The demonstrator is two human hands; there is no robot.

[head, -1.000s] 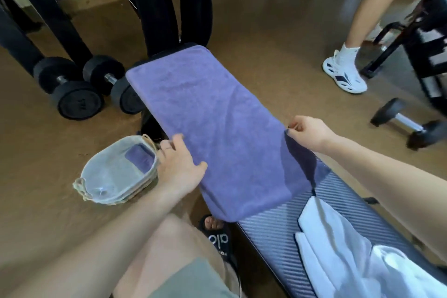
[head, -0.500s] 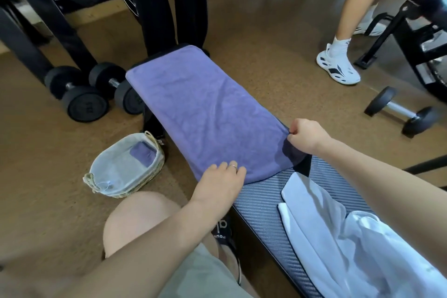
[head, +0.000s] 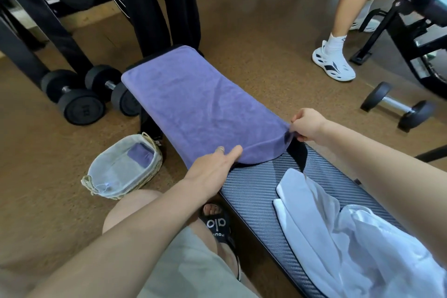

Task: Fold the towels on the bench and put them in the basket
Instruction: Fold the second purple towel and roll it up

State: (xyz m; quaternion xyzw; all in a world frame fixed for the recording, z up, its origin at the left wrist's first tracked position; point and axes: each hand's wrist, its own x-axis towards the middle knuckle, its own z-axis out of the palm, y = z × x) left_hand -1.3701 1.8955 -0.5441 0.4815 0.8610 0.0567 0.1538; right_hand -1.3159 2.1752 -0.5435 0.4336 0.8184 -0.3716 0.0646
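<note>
Already one folded purple piece is lying in the basket (head: 122, 168). Right hand (head: 306, 124) is pinching the purple towel (head: 193, 104) corner; left hand (head: 214, 167) is pressing flat, fingers straight. White towels (head: 338, 232) are waiting unfolded on the bench (head: 254, 191).

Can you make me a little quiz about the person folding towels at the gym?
1. True or false: the purple towel lies spread on the bench.
2. Which hand pinches the towel's near corner: left hand or right hand?
3. What is already in the basket on the floor?

Key: 1 true. 2 right hand; the left lies flat on the near edge. 3 a small folded purple towel.
</note>
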